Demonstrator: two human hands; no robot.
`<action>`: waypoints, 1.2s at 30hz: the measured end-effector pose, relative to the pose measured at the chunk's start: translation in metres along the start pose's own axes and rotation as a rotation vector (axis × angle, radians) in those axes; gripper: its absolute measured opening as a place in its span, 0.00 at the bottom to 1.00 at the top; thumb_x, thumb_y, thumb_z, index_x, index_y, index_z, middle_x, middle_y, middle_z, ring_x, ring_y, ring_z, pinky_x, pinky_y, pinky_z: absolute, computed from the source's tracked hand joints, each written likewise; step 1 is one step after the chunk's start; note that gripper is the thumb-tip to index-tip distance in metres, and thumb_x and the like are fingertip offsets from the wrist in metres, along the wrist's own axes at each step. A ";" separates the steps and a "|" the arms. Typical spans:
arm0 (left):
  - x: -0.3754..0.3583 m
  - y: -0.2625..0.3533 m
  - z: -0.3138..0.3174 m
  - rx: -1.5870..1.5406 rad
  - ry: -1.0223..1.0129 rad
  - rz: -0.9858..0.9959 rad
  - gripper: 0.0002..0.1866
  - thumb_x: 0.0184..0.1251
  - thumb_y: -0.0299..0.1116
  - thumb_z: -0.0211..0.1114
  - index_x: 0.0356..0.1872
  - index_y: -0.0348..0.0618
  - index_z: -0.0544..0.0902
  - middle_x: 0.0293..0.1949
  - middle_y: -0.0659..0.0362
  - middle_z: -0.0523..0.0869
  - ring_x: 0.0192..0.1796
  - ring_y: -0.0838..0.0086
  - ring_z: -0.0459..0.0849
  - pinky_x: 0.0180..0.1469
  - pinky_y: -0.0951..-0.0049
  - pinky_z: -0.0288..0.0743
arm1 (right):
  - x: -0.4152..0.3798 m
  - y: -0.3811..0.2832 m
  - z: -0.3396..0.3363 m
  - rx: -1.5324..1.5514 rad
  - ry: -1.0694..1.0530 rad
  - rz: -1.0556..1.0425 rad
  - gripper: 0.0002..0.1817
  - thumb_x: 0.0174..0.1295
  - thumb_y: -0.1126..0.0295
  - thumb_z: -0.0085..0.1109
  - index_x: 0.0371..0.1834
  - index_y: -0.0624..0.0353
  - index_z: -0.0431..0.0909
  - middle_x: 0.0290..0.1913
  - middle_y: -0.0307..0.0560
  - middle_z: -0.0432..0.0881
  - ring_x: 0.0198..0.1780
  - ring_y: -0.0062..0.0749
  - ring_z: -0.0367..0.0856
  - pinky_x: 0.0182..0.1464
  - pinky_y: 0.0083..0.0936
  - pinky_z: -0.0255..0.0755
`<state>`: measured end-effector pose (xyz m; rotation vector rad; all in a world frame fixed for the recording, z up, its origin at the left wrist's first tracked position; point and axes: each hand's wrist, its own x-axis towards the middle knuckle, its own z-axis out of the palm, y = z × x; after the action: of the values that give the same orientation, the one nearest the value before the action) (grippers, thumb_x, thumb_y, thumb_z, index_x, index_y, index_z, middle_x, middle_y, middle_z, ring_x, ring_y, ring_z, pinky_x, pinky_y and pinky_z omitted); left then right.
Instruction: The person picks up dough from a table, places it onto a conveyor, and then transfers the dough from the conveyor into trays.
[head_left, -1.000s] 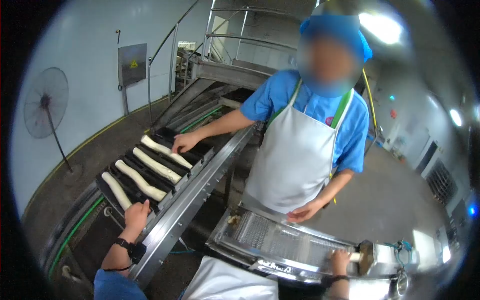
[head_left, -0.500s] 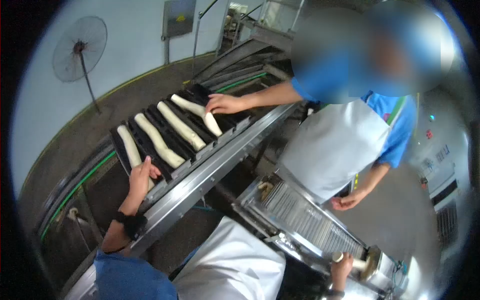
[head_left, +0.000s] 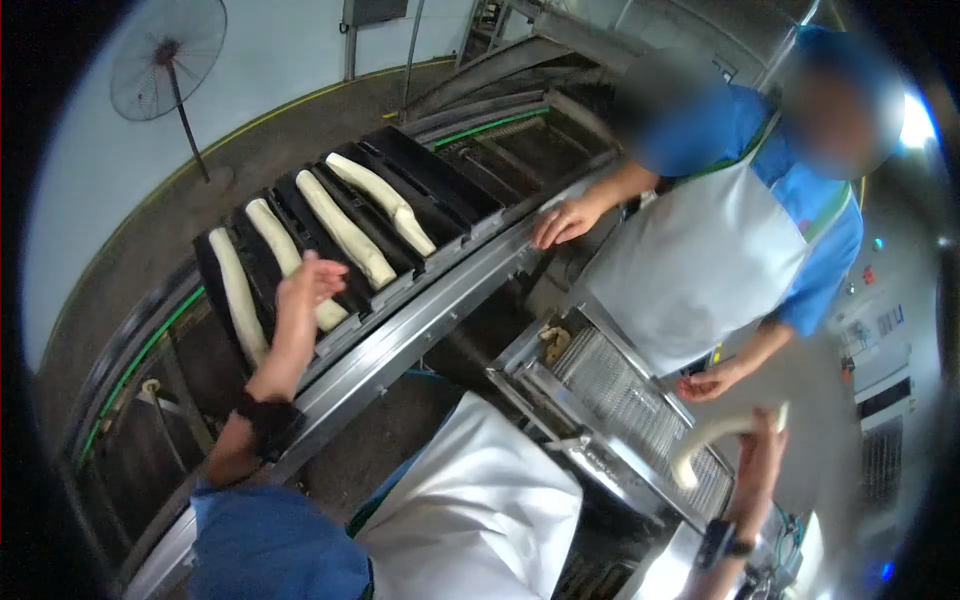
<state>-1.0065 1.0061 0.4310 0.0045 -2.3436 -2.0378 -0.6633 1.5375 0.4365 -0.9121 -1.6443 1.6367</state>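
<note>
Several long, pale, root-like sticks lie one per slot in the black slotted trays (head_left: 445, 190) on the conveyor. My left hand (head_left: 308, 285) is over the second stick (head_left: 272, 232), hiding part of it, with its fingers stretched out and apart. Left of that hand lies the first stick (head_left: 236, 292). A third stick (head_left: 342, 228) and a fourth, knobbed one (head_left: 380, 200) rest further right. At the lower right, my right hand (head_left: 764, 440) grips a curved pale stick (head_left: 702, 440) by one end, raised over the mesh belt (head_left: 620, 400).
A co-worker in a white apron (head_left: 700, 260) stands opposite, one hand (head_left: 568, 222) at the metal conveyor rail (head_left: 440, 295), the other (head_left: 708, 382) beside the mesh belt. Small pale pieces (head_left: 555, 343) lie at the belt's far end. A stand fan (head_left: 168, 55) is by the wall.
My left hand has moved from the first stick to the second. My right hand has lifted the curved stick up and right. The co-worker's hand has left the fourth stick for the rail.
</note>
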 end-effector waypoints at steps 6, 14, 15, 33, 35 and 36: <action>-0.001 -0.008 0.110 -0.170 -0.327 0.042 0.27 0.80 0.50 0.45 0.41 0.36 0.84 0.38 0.56 0.87 0.40 0.77 0.82 0.50 0.73 0.76 | 0.012 -0.139 0.164 0.459 -0.541 -0.193 0.48 0.58 0.53 0.69 0.76 0.60 0.51 0.68 0.66 0.65 0.67 0.56 0.68 0.66 0.46 0.68; 0.009 -0.002 0.166 -0.151 -0.369 0.018 0.24 0.79 0.49 0.47 0.43 0.37 0.83 0.43 0.58 0.86 0.43 0.77 0.80 0.51 0.76 0.73 | 0.022 -0.098 0.144 0.333 -0.932 -0.261 0.54 0.52 0.53 0.73 0.77 0.59 0.49 0.73 0.68 0.58 0.72 0.63 0.61 0.66 0.47 0.68; 0.016 -0.004 0.171 -0.084 -0.346 0.048 0.22 0.79 0.48 0.47 0.45 0.41 0.83 0.44 0.60 0.84 0.45 0.78 0.79 0.51 0.76 0.72 | 0.026 -0.081 0.129 0.333 -0.892 -0.200 0.52 0.51 0.54 0.73 0.75 0.61 0.54 0.72 0.67 0.61 0.71 0.62 0.63 0.66 0.47 0.69; 0.201 0.059 0.181 1.069 -0.443 0.543 0.18 0.43 0.33 0.75 0.40 0.45 0.84 0.39 0.56 0.86 0.46 0.60 0.84 0.51 0.59 0.75 | 0.002 0.112 -0.095 0.090 0.063 0.432 0.25 0.62 0.66 0.63 0.61 0.63 0.71 0.46 0.51 0.84 0.42 0.34 0.84 0.41 0.28 0.78; 0.206 0.091 0.158 0.787 -0.309 0.505 0.20 0.44 0.33 0.76 0.42 0.43 0.83 0.38 0.58 0.86 0.42 0.65 0.85 0.46 0.65 0.77 | 0.019 0.123 -0.102 0.094 0.048 0.407 0.23 0.64 0.67 0.61 0.61 0.62 0.71 0.45 0.48 0.83 0.42 0.33 0.83 0.42 0.28 0.77; 0.204 0.111 0.154 0.651 -0.254 0.464 0.20 0.47 0.33 0.76 0.43 0.42 0.83 0.37 0.58 0.86 0.40 0.67 0.84 0.45 0.68 0.77 | 0.031 0.119 -0.095 0.089 0.054 0.406 0.23 0.65 0.67 0.60 0.62 0.62 0.69 0.44 0.47 0.81 0.43 0.33 0.82 0.45 0.28 0.76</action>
<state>-1.2130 1.1692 0.5244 -0.7331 -2.7039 -1.0733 -0.5971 1.6145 0.3190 -1.2954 -1.3997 1.9132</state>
